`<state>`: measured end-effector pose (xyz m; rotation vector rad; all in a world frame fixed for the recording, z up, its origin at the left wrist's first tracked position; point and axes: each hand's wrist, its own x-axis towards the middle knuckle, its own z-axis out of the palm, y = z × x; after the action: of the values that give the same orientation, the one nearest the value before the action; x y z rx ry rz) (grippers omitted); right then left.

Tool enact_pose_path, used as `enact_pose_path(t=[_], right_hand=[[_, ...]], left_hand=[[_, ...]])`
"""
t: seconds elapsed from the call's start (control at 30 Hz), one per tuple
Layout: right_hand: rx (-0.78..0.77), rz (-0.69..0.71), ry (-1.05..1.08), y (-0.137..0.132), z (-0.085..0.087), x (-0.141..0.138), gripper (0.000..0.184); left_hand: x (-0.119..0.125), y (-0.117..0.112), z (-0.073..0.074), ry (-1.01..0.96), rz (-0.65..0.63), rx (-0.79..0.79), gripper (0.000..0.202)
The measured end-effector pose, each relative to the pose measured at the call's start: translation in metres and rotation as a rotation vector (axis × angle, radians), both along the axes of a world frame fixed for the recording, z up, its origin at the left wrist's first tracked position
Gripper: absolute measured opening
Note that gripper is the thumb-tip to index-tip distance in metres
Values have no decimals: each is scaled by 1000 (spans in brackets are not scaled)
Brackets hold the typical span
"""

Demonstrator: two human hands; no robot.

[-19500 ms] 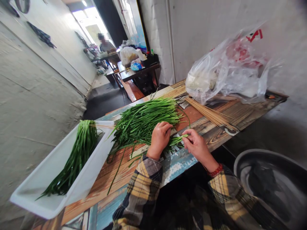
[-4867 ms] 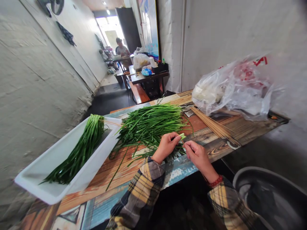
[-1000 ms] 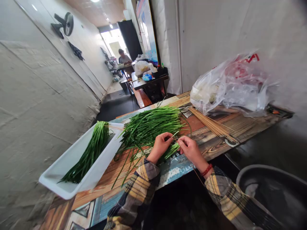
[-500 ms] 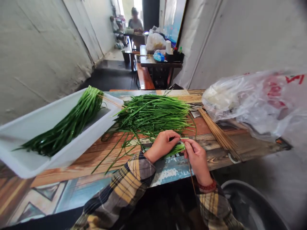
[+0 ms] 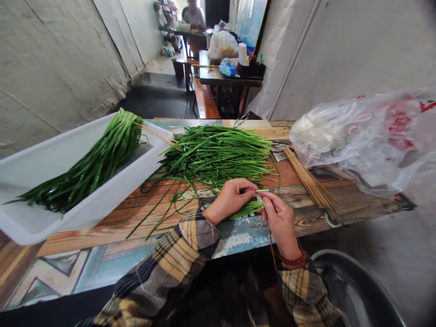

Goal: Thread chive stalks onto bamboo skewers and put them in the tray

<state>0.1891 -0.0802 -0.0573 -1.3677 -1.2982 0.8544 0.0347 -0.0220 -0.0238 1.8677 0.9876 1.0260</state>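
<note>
My left hand (image 5: 233, 197) is closed in a pinch on the pale end of a chive stalk (image 5: 261, 190) at the table's near side. Facing it, my right hand (image 5: 279, 215) has its fingers closed round a thin wooden skewer (image 5: 272, 247), whose lower part slants down past the table edge. The fingertips of both hands almost meet at the stalk, and the skewer's tip is hidden there. Beneath them lie more pale green chive stalks (image 5: 250, 209). Just beyond my hands spreads a large pile of green chives (image 5: 218, 154).
On the left, a white plastic tray (image 5: 112, 200) holds skewered chives (image 5: 102, 159). Bare skewers (image 5: 308, 181) lie on the right, beside a clear plastic bag (image 5: 354, 131). A dark tub (image 5: 368, 281) stands below right. Farther off are another table (image 5: 218, 81) and a seated person (image 5: 194, 18).
The view has tipped slightly downward, so the table and tray sit higher in the picture. Both hands keep nearly the same pose at the stalk.
</note>
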Motion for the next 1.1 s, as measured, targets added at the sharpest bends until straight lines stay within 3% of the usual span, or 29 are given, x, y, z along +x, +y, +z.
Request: enact_pose_path(t=[0.33, 0.77, 1.1], right_hand=[[-23, -1, 13, 1, 2, 0, 30], [-43, -6, 52, 2, 2, -1, 30], [-31, -4, 51, 1, 1, -2, 29]], left_hand=[[0, 0, 0, -12, 1, -38, 15], [-2, 0, 2, 99, -40, 152, 17], [-2, -1, 2, 124, -47, 145, 16]])
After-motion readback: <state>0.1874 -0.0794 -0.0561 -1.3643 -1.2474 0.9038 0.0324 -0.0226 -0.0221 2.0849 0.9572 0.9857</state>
